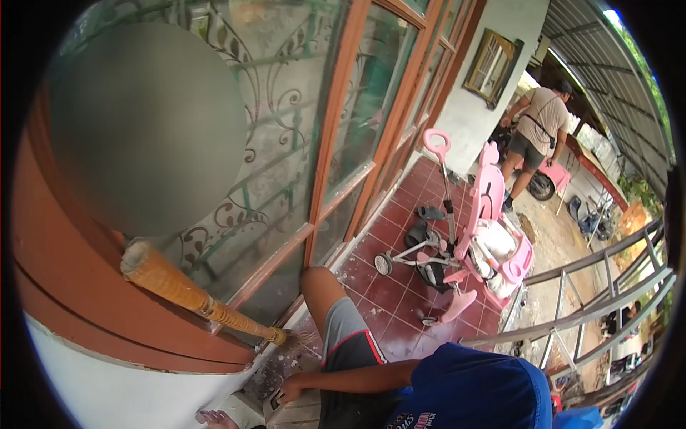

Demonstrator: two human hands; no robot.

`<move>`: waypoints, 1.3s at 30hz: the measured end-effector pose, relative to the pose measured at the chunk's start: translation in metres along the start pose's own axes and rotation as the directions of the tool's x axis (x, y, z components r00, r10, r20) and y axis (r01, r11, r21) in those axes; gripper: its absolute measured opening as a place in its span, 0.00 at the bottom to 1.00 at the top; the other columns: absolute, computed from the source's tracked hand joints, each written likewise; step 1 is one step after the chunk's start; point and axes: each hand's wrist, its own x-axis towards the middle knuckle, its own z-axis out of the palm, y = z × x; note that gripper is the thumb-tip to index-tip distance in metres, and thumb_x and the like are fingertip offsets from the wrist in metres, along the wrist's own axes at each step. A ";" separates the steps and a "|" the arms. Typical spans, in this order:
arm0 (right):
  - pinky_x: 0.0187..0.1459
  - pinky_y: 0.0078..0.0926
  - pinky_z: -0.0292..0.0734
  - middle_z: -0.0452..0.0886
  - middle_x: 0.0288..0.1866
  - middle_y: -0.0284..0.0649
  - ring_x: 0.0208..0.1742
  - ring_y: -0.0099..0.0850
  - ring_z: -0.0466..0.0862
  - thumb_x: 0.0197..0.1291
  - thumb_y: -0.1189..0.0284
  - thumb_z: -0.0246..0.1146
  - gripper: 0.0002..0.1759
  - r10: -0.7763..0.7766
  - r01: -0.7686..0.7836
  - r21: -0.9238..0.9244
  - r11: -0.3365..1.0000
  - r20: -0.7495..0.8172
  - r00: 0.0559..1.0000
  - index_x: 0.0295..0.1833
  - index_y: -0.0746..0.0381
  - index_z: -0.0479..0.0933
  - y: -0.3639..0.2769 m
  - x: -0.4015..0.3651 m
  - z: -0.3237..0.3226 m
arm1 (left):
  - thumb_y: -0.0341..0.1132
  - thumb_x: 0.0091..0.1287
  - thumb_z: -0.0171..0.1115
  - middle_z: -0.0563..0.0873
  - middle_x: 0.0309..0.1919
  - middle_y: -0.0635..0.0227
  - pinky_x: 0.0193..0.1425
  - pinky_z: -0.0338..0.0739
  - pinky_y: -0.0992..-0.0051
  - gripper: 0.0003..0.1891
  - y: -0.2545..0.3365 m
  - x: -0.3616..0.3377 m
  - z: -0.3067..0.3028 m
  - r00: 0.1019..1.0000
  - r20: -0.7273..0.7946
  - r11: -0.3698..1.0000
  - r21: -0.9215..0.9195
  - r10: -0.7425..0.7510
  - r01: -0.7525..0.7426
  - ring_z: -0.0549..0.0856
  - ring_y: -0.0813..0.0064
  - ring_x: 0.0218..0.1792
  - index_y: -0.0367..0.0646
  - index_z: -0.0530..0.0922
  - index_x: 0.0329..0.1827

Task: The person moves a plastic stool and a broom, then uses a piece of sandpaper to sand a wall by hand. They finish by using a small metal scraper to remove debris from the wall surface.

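My left hand (216, 420) is low at the bottom edge, fingers stretched out against a pale, whitish piece (245, 412) beside the wall. Just to its right, my right hand (289, 390) reaches down from a blue sleeve. Its fingers are bent at a dark slot or part on a pale, flat-sided object (304, 410), whose kind I cannot make out. Above both hands a yellow-orange, wrapped pole (207, 304) leans at a slant, its narrow end near the dusty floor. My bent knee (321, 286) is beside the window frame.
A pink child's stroller (486, 214) stands on the red tiled floor (393, 286), with dark shoes (416, 233) near it. Wood-framed glass windows (318, 179) line the left. A metal railing (572, 322) is at right. Another person (539, 121) stands farther back by a table.
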 end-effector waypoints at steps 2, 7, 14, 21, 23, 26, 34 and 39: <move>0.53 0.41 0.68 0.77 0.46 0.58 0.51 0.51 0.75 0.59 0.42 0.42 0.40 0.008 -0.008 0.020 1.000 -0.006 1.000 0.45 0.73 0.76 -0.001 0.001 0.002 | 0.32 0.62 0.59 0.77 0.32 0.69 0.26 0.68 0.77 0.06 0.000 0.005 0.000 0.972 -0.125 0.967 -0.186 -0.197 0.172 0.72 0.78 0.28 0.51 0.72 0.40; 0.59 0.39 0.63 0.72 0.57 0.53 0.59 0.47 0.70 0.57 0.41 0.43 0.41 0.082 -0.085 0.024 0.996 0.109 0.991 0.56 0.70 0.71 -0.010 -0.004 -0.008 | 0.31 0.63 0.58 0.75 0.33 0.66 0.31 0.71 0.78 0.05 -0.033 0.085 -0.123 0.986 0.162 0.996 0.079 0.036 -0.049 0.70 0.77 0.29 0.47 0.71 0.38; 0.58 0.39 0.64 0.73 0.57 0.49 0.59 0.46 0.72 0.56 0.42 0.45 0.38 0.024 -0.023 0.027 0.999 -0.025 0.999 0.55 0.65 0.72 0.020 0.024 0.019 | 0.29 0.61 0.55 0.78 0.25 0.63 0.32 0.75 0.73 0.06 -0.014 0.024 -0.030 0.964 -0.238 0.980 0.180 0.122 -0.079 0.76 0.74 0.26 0.34 0.75 0.34; 0.56 0.39 0.68 0.73 0.55 0.55 0.56 0.46 0.74 0.55 0.37 0.44 0.42 -0.117 0.114 0.143 0.983 0.013 0.993 0.54 0.65 0.73 0.016 0.002 0.009 | 0.38 0.68 0.42 0.76 0.46 0.65 0.49 0.71 0.70 0.17 -0.052 0.045 -0.106 0.965 0.200 0.942 0.255 0.169 -0.218 0.75 0.72 0.46 0.43 0.71 0.56; 0.53 0.39 0.68 0.76 0.48 0.56 0.51 0.48 0.76 0.59 0.41 0.43 0.38 -0.017 0.014 0.029 0.999 0.091 0.996 0.47 0.67 0.76 0.019 0.008 0.008 | 0.32 0.66 0.49 0.77 0.35 0.69 0.31 0.72 0.76 0.10 -0.022 -0.007 0.015 0.962 -0.237 0.979 0.182 0.133 -0.090 0.76 0.76 0.31 0.44 0.71 0.49; 0.50 0.38 0.68 0.78 0.41 0.55 0.45 0.47 0.78 0.62 0.44 0.43 0.35 -0.020 0.026 -0.046 0.999 0.136 0.991 0.40 0.67 0.78 0.001 -0.008 -0.007 | 0.38 0.66 0.51 0.75 0.34 0.73 0.30 0.67 0.77 0.07 -0.020 -0.024 0.057 0.938 -0.322 0.976 0.210 0.130 -0.064 0.75 0.78 0.32 0.50 0.69 0.44; 0.49 0.37 0.69 0.78 0.40 0.57 0.45 0.49 0.78 0.62 0.47 0.45 0.32 -0.080 0.080 -0.033 0.996 -0.006 0.997 0.40 0.69 0.77 -0.003 -0.009 -0.014 | 0.46 0.65 0.57 0.73 0.25 0.79 0.24 0.62 0.82 0.10 0.001 -0.036 0.083 0.959 -0.278 0.988 0.156 0.052 -0.008 0.72 0.86 0.25 0.53 0.69 0.36; 0.52 0.34 0.67 0.77 0.45 0.59 0.51 0.47 0.76 0.63 0.47 0.45 0.33 0.031 -0.031 -0.015 0.999 0.042 0.999 0.44 0.70 0.75 -0.003 -0.010 -0.013 | 0.44 0.64 0.58 0.71 0.22 0.80 0.21 0.58 0.84 0.11 -0.001 -0.035 0.081 0.965 -0.261 0.988 0.145 -0.011 0.050 0.70 0.86 0.22 0.50 0.70 0.30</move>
